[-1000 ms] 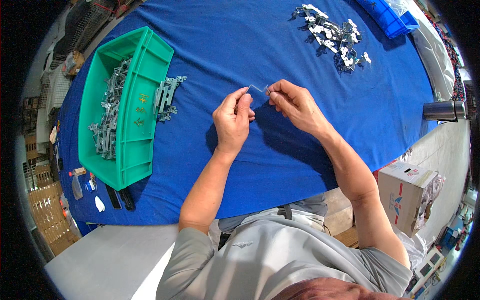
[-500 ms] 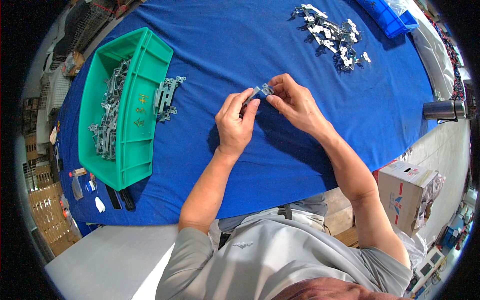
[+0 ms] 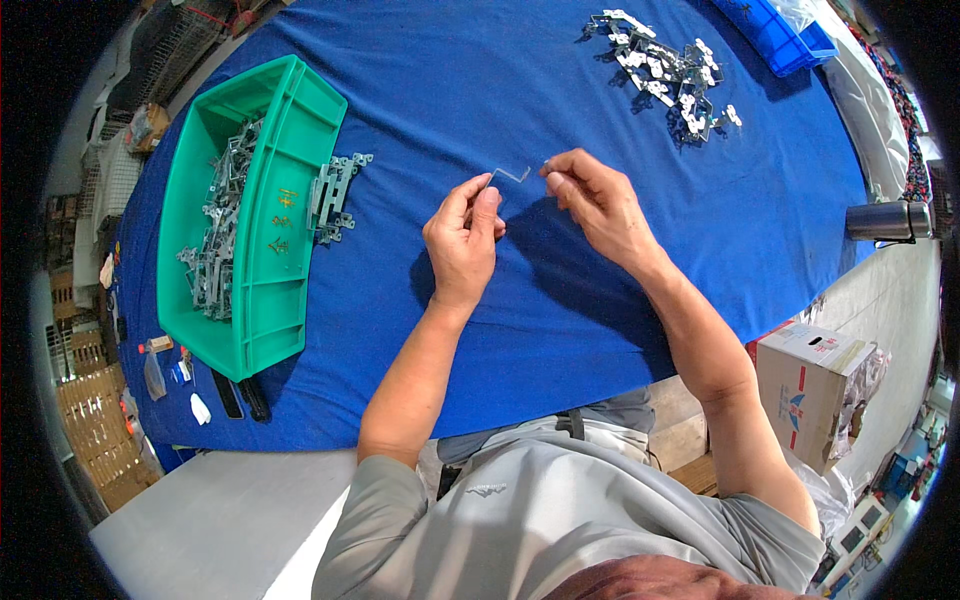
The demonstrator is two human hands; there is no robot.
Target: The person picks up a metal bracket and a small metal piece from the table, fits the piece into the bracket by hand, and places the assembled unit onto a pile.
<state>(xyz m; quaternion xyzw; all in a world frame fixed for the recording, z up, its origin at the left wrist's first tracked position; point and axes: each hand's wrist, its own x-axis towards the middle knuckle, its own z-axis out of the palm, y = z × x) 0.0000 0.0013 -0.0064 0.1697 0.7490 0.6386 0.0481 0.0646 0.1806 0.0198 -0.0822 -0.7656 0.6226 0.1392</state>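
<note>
A person's left hand (image 3: pixel 462 238), its grip clamped on one end of a bent metal bracket (image 3: pixel 512 176), holds the piece above a blue-draped counter (image 3: pixel 450 90), the free end jutting right. The right hand (image 3: pixel 603 205) hovers just beside that end, not touching; whether its curled grip pinches anything cannot be told. Left, a green plastic bin (image 3: pixel 275 290) holds more metal pieces (image 3: pixel 212 250).

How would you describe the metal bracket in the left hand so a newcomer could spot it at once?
Find the blue cloth, then the left hand above its middle. It pinches a thin, zigzag-looking metal bracket. Unlike the brackets heaped inside and beside the green bin, it is held up in the air.
</note>
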